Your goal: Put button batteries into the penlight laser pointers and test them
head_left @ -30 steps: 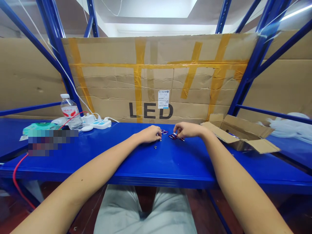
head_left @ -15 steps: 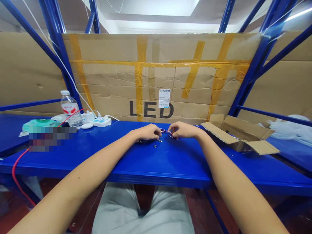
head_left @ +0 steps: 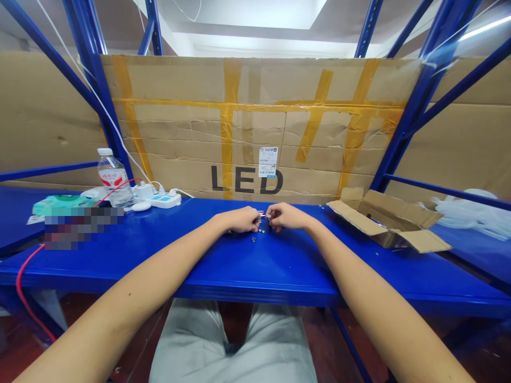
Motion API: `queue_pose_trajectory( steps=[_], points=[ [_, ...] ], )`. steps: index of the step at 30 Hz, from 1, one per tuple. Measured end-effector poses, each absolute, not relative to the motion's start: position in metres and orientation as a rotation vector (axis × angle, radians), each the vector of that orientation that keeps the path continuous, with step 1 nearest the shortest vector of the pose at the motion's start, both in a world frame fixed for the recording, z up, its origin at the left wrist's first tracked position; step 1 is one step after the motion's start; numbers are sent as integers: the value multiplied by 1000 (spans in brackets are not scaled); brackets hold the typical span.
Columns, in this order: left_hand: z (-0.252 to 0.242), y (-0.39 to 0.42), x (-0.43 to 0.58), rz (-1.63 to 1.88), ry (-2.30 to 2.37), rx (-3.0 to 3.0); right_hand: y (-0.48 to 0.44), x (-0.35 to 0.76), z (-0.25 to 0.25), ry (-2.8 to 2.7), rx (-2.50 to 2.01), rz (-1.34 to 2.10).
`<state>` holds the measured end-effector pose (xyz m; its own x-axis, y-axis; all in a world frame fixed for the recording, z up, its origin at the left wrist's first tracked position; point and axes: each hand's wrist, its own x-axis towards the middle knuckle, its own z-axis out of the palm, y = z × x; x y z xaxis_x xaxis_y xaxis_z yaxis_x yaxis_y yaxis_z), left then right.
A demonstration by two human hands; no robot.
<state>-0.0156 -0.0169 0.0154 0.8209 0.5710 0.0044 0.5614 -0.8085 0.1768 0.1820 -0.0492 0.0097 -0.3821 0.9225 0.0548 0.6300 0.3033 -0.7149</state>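
Note:
Over the blue tabletop (head_left: 263, 271), my left hand (head_left: 245, 219) rests with its fingers curled down and pressed together. Whatever lies between its fingertips is hidden. Close by on the right, my right hand (head_left: 286, 217) is pinched near a small silvery bit; its grip is too small to make out. A shiny purple-and-silver strip (head_left: 262, 213) shows in the narrow gap between the hands, mostly covered by them. Just below my left fingertips lie tiny metal pieces (head_left: 262, 231). A separate small round metal piece (head_left: 253, 240) sits nearer to me.
An open cardboard box (head_left: 383, 218) stands at the right. To the left are a water bottle (head_left: 114, 178), a white power strip (head_left: 165, 200) and a green packet (head_left: 64, 203). Behind the table rises a large taped cardboard panel (head_left: 179, 138) marked LED.
My right hand has moved left, closer to my left hand. The shiny strip that stretched between the hands and below the right one is now mostly covered. The left hand has shifted slightly.

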Motion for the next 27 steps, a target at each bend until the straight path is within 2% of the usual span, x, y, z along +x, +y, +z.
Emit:
queue_pose_trajectory(
  steps=[3,8,11,22,27],
  points=[
    [17,-18,-16,119,923,2817,-47,181,7,-2072,-1400,839],
    [17,-14,-14,685,779,2868,-46,178,5,-1982,-1419,857],
    [16,-13,-11,827,664,2884,-50,175,8,-1986,-1363,900],
    [14,-15,-15,769,693,2875,-46,179,8,-1978,-1378,790],
    [15,-14,-19,431,808,2911,-48,180,9,-2106,-1394,750]
  ],
)
